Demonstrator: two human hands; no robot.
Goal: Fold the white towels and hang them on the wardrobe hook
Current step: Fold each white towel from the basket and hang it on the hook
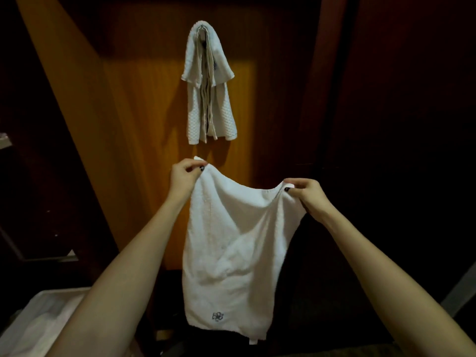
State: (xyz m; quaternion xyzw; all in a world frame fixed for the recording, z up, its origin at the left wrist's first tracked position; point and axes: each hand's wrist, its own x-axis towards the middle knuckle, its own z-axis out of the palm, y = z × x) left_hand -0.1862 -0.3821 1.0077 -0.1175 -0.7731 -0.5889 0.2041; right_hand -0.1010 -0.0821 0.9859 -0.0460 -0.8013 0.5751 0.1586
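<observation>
A white towel (pixel 233 243) hangs unfolded in front of me, with a small dark embroidered mark near its bottom edge. My left hand (pixel 185 177) pinches its upper left corner. My right hand (pixel 307 195) pinches its upper right corner, a little lower. Above them, several folded white towels (pixel 210 94) hang from the wardrobe hook (pixel 203 28) on the lit orange-brown wooden door (pixel 144 104). The hook itself is mostly covered by the towels.
A white container with more white cloth (pixel 38 323) sits at the lower left. Dark wardrobe panels (pixel 386 99) stand to the right, and a dark opening with a shelf edge lies at the left. A pale slanted edge shows at the lower right.
</observation>
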